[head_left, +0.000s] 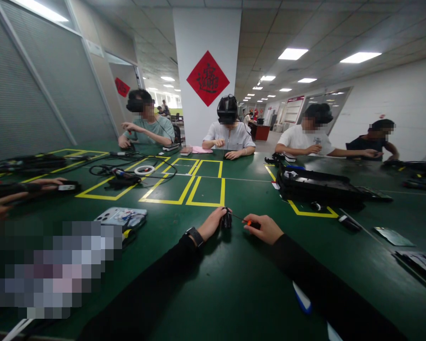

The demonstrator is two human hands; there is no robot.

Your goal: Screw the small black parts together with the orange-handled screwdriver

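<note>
Near the middle of the green table, my left hand [213,223] grips a small black part [226,219], with a watch on the wrist. My right hand [266,229] is closed on a screwdriver [252,224] with a black and orange handle. The screwdriver's thin shaft points left, and its tip reaches the black part or lies close beside it. Fine details of the part are too small to tell.
A large black casing [315,184] lies to the right. Cables and a white ring [144,170] are at the left, beyond a phone-like case [122,216]. A blue-and-white object [301,298] is by my right forearm. Several people sit around the table [206,265].
</note>
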